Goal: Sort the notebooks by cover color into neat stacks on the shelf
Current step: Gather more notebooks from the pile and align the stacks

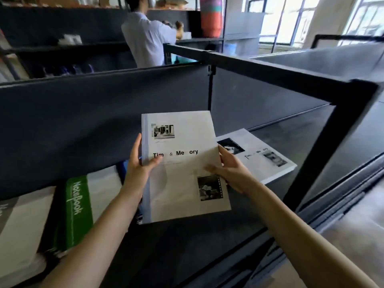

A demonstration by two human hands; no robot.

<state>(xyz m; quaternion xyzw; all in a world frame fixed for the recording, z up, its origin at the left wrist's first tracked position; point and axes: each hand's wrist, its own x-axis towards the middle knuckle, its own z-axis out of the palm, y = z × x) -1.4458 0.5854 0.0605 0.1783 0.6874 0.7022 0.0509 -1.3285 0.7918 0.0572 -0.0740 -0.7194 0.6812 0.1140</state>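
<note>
I hold a white notebook point(182, 163) with "Time & Memory" printed on its cover, above the dark shelf board point(291, 142). My left hand point(138, 163) grips its left spine edge, thumb on the cover. My right hand point(230, 165) holds its right edge, thumb on top. A second white notebook point(264, 156) of the same design lies flat on the shelf, just right of and behind the held one. A green notebook point(76, 210) marked "NoteBook" lies at the lower left on other notebooks.
A black metal shelf frame post point(324, 146) rises at the right. A dark back panel point(83, 125) stands behind the shelf. Pale notebooks point(22, 229) lie at the far left. A person in a light shirt point(147, 38) works at shelves beyond.
</note>
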